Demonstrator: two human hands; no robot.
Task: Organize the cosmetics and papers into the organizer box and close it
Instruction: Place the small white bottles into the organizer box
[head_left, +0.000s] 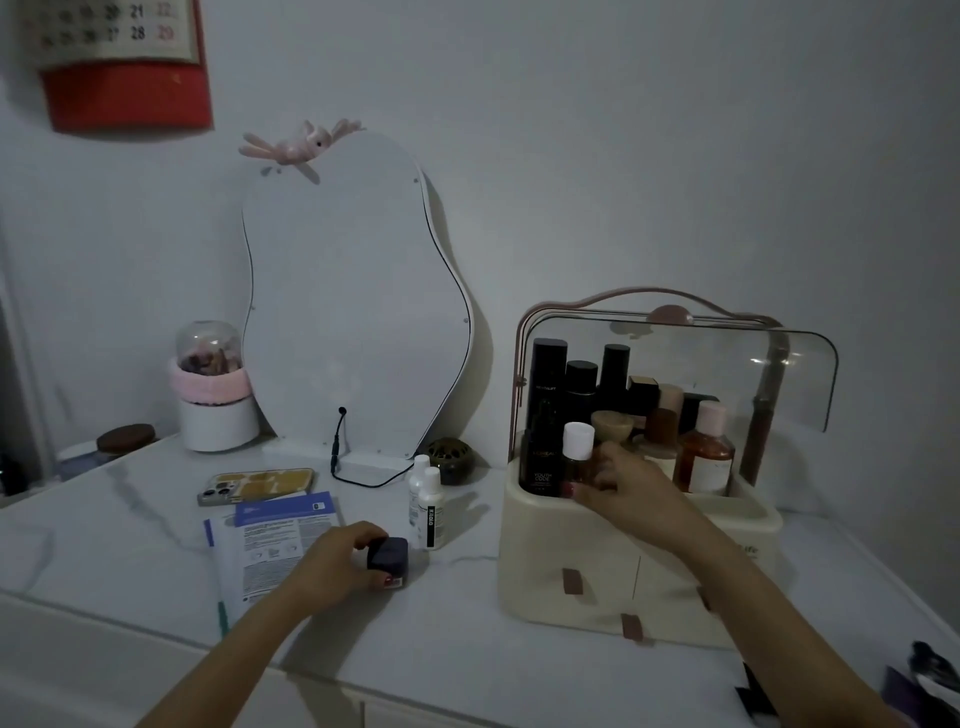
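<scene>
A cream organizer box (566, 551) stands at the right of the marble top, its clear lid (727, 353) swung up. Several bottles stand inside. My right hand (621, 488) grips a small amber bottle with a white cap (578, 441) at the box's front left corner. My left hand (337, 561) holds a small dark box (388, 556) resting on the top. Under and left of it lie printed papers (260, 540) with a blue header. Two small white bottles (428, 501) stand between the papers and the organizer.
A phone (257, 484) lies face down behind the papers. A wavy mirror (353, 301) with a cable leans on the wall, a round dark holder (449, 460) beside it. A white pot with a pink band (213, 395) stands at the back left. Dark items (930, 675) lie at the right edge.
</scene>
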